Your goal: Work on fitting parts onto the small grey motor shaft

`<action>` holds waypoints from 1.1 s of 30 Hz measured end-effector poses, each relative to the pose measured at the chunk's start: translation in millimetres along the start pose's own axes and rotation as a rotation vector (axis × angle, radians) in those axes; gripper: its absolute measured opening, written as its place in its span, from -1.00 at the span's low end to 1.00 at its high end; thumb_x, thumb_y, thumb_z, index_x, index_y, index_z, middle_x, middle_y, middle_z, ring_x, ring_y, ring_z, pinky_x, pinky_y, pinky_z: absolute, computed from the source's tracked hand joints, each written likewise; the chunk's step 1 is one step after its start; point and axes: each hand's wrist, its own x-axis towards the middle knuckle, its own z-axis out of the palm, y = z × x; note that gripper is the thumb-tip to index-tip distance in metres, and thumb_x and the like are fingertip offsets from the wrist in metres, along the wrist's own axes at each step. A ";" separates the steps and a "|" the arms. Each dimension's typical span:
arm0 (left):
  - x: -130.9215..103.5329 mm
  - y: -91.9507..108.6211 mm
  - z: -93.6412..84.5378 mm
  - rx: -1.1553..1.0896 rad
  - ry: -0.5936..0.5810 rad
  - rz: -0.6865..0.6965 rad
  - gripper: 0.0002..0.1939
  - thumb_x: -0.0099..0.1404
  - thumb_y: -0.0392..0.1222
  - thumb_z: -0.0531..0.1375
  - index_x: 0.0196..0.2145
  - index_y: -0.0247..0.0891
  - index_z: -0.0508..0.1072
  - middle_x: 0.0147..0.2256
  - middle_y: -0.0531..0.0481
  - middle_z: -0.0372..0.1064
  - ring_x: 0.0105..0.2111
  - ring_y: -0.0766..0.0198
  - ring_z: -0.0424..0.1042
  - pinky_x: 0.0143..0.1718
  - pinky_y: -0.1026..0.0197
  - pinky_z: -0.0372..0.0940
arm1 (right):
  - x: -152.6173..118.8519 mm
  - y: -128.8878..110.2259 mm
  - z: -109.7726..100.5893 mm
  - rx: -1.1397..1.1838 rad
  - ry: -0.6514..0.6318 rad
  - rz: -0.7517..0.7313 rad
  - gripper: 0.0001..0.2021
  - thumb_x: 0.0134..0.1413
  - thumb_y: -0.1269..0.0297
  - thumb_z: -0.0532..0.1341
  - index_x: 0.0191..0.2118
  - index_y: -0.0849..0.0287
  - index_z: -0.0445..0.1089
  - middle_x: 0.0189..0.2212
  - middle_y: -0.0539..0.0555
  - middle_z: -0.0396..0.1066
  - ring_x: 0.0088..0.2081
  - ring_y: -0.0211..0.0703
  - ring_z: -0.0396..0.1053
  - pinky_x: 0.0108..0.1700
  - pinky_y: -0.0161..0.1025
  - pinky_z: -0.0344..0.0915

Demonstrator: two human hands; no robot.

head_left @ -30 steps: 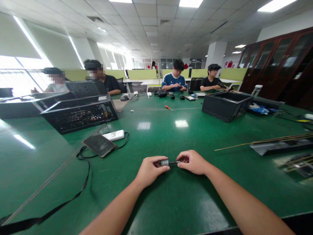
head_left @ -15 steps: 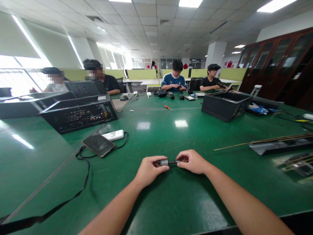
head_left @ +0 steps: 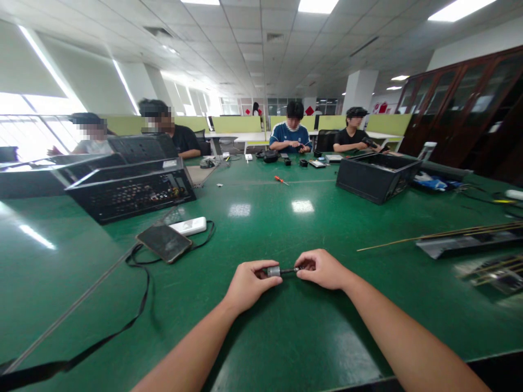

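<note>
Between my two hands, just above or on the green table, is a small motor-like silver cylinder [head_left: 273,270] with a thin dark shaft [head_left: 289,270] pointing right. My left hand [head_left: 250,283] pinches the cylinder between thumb and fingers. The thumb and fingertips of my right hand [head_left: 322,269] close on the far end of the shaft, where a small metallic piece partly shows; its exact shape is hidden by the fingers. The part lies roughly level.
A phone [head_left: 164,242], a white power strip [head_left: 188,226] and a black cable [head_left: 143,305] lie left. Computer cases [head_left: 134,190] [head_left: 368,177] stand at both sides. A screwdriver [head_left: 281,180] lies ahead. Thin rods and a metal channel [head_left: 445,247] are at right. Several people sit across.
Almost nothing differs. Both hands keep the same grip on the motor-like part, and the view has shifted only very slightly.
</note>
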 end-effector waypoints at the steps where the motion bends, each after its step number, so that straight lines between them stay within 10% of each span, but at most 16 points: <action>1: 0.0 0.3 0.2 0.004 0.000 -0.001 -0.58 -0.01 -0.06 0.36 -0.17 -0.28 0.56 -0.45 -0.01 0.49 -0.51 0.25 0.34 -0.47 0.27 0.22 | -0.1 -0.4 -0.2 0.003 0.000 0.001 -0.82 -0.08 0.34 0.26 -0.29 0.26 0.49 -0.49 0.04 0.45 -0.45 -0.24 0.37 -0.39 -0.36 0.28; 33: -5.3 0.8 -13.4 0.044 0.029 -0.007 -0.55 0.02 -0.01 0.33 -0.15 -0.28 0.53 -0.37 -0.05 0.51 -0.42 0.18 0.43 -0.37 0.23 0.32 | 7.4 23.6 -10.3 0.122 0.004 0.095 -0.65 -0.14 0.37 0.30 -0.13 0.26 0.46 -0.44 0.05 0.47 -0.43 -0.22 0.40 -0.34 -0.31 0.32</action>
